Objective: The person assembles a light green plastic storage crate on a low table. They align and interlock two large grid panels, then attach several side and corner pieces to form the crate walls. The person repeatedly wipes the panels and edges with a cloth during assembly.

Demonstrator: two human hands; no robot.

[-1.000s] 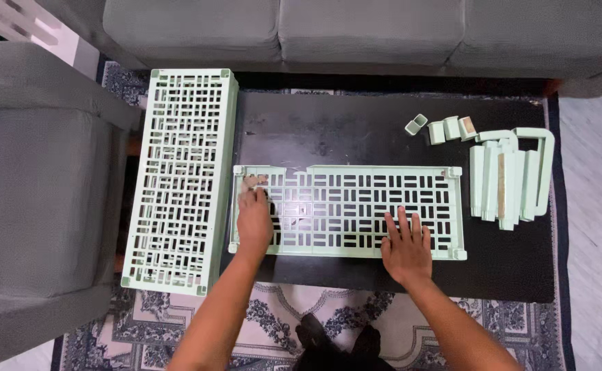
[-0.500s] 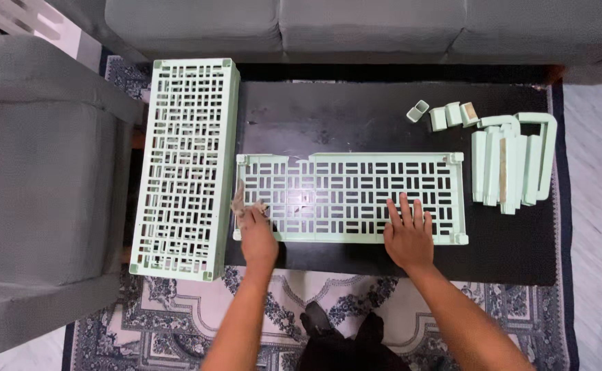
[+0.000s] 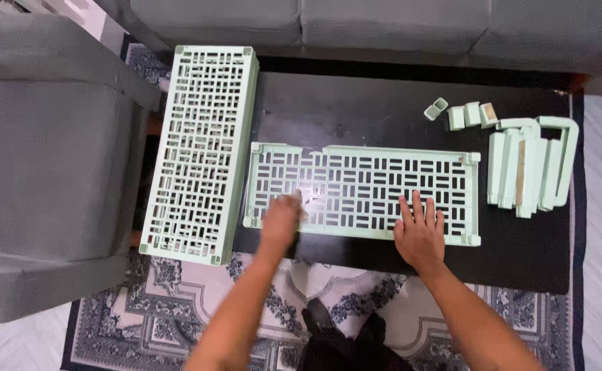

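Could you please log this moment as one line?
left hand: flat on panel | right hand: flat on panel | second panel: left, overhanging table | small parts: right

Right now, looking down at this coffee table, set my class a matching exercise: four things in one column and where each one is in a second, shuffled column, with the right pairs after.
Things
1. tall lattice panel
2. wide lattice panel
3. bundle of pale green posts
4. right hand

Places
A. at the table's right end
B. flat on the wide panel's near right part
C. hanging over the table's left edge beside the grey armchair
D. flat in the middle of the black table

Pairs: 1-C, 2-D, 3-A, 4-B
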